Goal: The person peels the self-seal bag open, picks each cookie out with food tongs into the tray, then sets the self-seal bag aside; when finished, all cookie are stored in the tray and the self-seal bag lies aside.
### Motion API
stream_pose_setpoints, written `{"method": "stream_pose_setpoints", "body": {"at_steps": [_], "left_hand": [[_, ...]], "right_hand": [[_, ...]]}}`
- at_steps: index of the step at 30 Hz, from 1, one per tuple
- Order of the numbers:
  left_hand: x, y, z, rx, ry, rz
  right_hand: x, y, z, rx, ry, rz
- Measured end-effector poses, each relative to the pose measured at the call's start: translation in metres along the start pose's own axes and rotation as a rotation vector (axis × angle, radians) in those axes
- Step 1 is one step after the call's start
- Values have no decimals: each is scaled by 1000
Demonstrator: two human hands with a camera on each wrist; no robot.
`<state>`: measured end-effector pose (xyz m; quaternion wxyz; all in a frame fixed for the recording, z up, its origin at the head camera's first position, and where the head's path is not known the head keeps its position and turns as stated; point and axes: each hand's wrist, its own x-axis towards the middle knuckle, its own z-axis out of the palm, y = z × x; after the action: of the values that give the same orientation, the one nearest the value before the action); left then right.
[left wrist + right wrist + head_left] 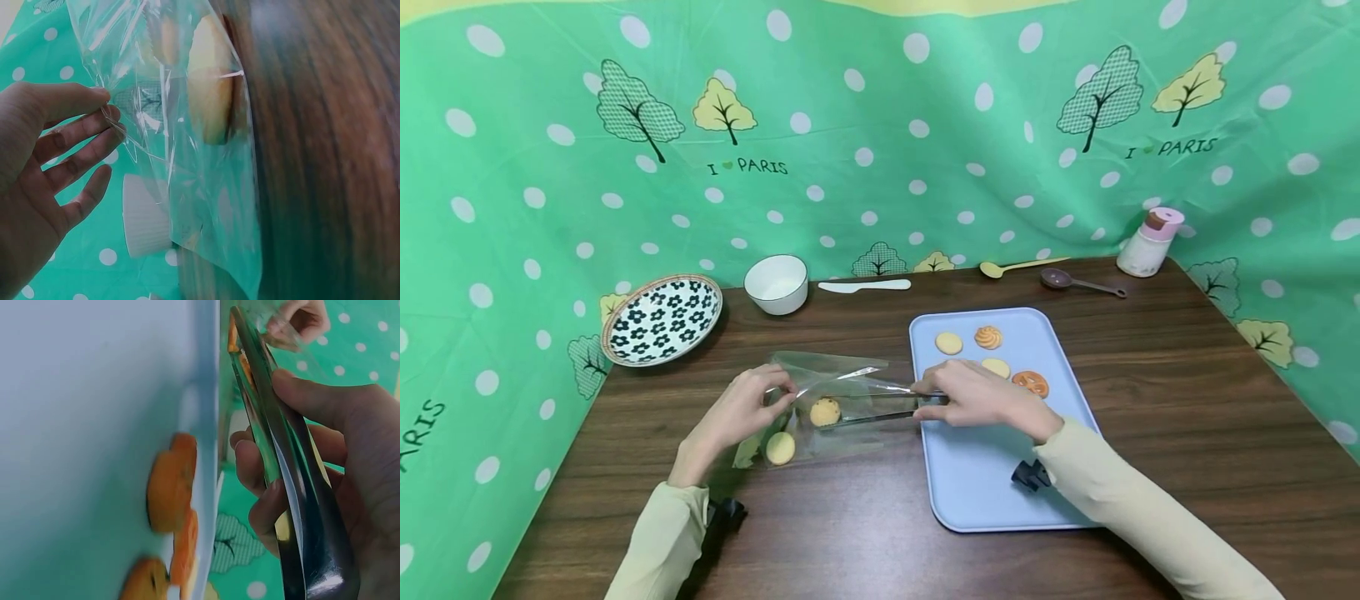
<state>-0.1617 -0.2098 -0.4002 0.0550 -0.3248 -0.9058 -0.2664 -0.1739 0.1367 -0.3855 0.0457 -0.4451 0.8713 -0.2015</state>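
My left hand (737, 412) pinches the edge of a clear plastic bag (827, 364) between thumb and fingertips; the left wrist view shows the film (209, 194) drawn up at that pinch. My right hand (981, 396) grips metal tongs (300, 462), thumb on one arm and fingers on the other. Leftward from the tray, the tongs reach into the bag, their tips at a round cookie with dark specks (825, 412). A plain pale cookie (780, 448) lies in the bag nearer its left end.
Under my right forearm lies a light blue tray (985, 508) with several cookies, among them a swirled one (988, 337) and an orange-brown one (1030, 383). Along the back stand a flower-patterned plate (662, 321), white bowl (777, 283), white knife (865, 286), two spoons and a pink-capped bottle (1150, 242).
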Motion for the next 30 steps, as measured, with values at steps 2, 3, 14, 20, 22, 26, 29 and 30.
{"method": "stream_pose_setpoints", "body": {"at_steps": [2,3,14,20,22,26,29,30], "left_hand": [[0,0,0,2,2,3],[0,0,0,2,3,3],[0,0,0,-8,9,5],[-1,0,0,-13,3,2],[-1,0,0,-13,2,0],[-1,0,0,-11,3,-1],[-2,0,0,-6,5,0],[-2,0,0,-4,4,1]], "right_hand": [[-7,2,-5,33,-2,13],[-11,3,-7,51,-3,13],[-72,19,-31,86,52,99],[-112,25,-41,70,77,137],[-126,26,-43,73,82,136],[-150,28,-46,91,84,146],[-165,29,-47,92,86,157],[-169,29,-47,98,85,159]]}}
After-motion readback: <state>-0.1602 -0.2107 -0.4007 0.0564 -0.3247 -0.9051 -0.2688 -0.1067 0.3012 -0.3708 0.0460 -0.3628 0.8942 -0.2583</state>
